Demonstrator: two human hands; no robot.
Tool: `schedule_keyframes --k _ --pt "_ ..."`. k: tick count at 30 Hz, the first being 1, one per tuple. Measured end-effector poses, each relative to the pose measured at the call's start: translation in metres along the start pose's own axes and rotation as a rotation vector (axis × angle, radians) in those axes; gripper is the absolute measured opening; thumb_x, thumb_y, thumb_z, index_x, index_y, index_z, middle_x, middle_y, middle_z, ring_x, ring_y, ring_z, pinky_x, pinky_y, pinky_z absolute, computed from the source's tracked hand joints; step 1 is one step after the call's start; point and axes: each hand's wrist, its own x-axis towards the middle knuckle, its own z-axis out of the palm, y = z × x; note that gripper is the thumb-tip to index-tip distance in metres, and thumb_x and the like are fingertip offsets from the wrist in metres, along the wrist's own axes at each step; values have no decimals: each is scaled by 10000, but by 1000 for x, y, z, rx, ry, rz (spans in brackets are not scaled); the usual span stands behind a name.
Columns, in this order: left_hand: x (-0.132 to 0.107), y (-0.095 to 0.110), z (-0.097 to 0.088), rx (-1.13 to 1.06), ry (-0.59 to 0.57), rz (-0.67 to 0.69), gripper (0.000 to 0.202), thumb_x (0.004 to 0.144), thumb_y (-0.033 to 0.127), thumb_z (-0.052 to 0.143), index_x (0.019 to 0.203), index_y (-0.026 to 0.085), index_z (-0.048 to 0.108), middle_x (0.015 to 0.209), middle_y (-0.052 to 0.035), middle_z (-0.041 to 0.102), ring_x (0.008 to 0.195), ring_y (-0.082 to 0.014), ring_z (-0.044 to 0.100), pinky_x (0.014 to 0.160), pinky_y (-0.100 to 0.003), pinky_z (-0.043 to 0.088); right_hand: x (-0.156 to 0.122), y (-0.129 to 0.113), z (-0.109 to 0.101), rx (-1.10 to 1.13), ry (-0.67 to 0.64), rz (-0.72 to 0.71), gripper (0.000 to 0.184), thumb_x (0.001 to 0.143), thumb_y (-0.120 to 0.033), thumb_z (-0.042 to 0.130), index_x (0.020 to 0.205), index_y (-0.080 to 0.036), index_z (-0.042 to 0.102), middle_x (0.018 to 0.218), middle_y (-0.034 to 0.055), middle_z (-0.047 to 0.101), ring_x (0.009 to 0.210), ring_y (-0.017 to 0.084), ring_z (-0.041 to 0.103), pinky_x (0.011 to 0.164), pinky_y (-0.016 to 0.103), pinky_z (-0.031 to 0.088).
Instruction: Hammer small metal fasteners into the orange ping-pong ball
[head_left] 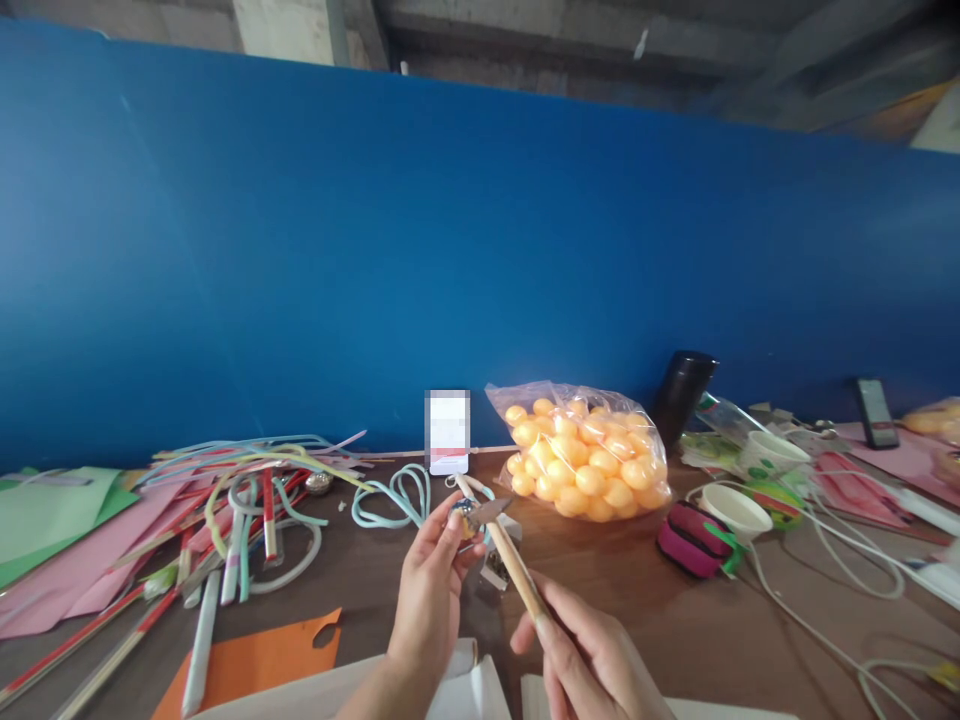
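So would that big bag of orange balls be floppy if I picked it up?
Probably: the clear bag looks thin and wrinkled. It may slump, since the round balls could shift inside. Their smooth look hints at hollow plastic, so perhaps it's light for its size.

a craft workspace under concrete beams (570, 35): colored paper (259, 660) and bagged orange balls (589, 478) crowd a table (630, 560).

The brown bench (630, 565) bears 1 clear bag (536, 392) of orange balls (574, 472) and 1 black bottle (684, 390) near its far edge, 1 magenta pouch (691, 540), and 1 orange sheet (274, 655) toward the near edge.
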Motion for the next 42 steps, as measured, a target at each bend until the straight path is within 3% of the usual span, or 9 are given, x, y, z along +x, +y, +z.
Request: schedule_keyframes --k 4,14,18,27,33,42 --pt "0 0 0 7 -7 -10 426 772 299 729 1174 173 660 983 -86 722 785 -132 654 723 -241 532 -1 1 1 14 10 0 496 955 -569 355 1274 -226 519 860 52 657 376 39 468 362 164 383" --pt "5 -2 -4 -94 -39 -14 389 784 283 713 1152 166 671 877 -55 709 729 -128 645 717 -253 540 -3 -10 -2 39 32 -23 515 949 -586 362 1239 -194 529 872 65 644 359 24 398 373 181 342" --pt "6 -2 -4 -103 -38 -21 407 787 280 709 1173 163 656 948 -82 715 757 -138 650 731 -271 547 -3 -2 2 32 8 -2 542 941 -600 365 1247 -188 539 862 67 647 347 26 393 356 180 349" --pt "2 0 -1 -95 -21 -27 343 782 261 719 1106 162 668 920 -81 725 749 -129 656 696 -239 533 -2 18 4 -107 -51 -111 487 988 -488 314 1363 -212 460 890 83 679 384 73 538 356 170 435" --pt "1 0 0 -99 -19 -7 321 760 265 737 1058 156 681 851 -50 695 703 -119 640 674 -238 538 -2 13 7 -82 27 -95 468 987 -489 324 1303 -196 506 850 65 687 366 57 477 334 163 379" --pt "0 -1 0 -93 -13 1 276 764 268 733 1013 159 684 851 -43 688 688 -107 626 676 -233 537 -2 9 7 -94 40 -59 480 974 -516 337 1298 -206 510 849 59 689 371 64 482 357 185 387"
